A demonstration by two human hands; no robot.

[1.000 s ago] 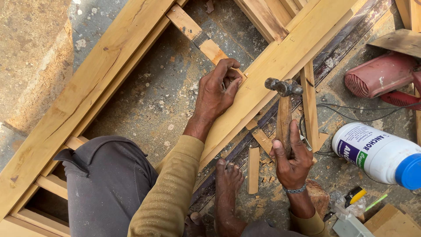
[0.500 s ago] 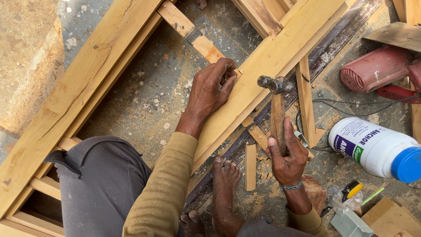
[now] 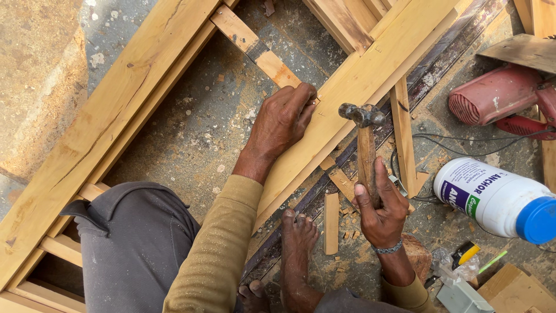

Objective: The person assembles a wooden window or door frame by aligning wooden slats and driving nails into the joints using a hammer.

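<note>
Compared with the frames from 1 second and half a second ago, the right hand (image 3: 379,211) stays clamped on the wooden handle of the hammer (image 3: 364,136), its steel head still poised just above the long frame rail (image 3: 370,75). The left hand (image 3: 284,122) remains pressed, fingers together, where the cross slat (image 3: 255,49) meets that rail. So the joint is held steady for striking.

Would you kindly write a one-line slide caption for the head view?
Left hand steadies a thin wooden slat at a timber frame while the right hand holds a hammer.
</note>
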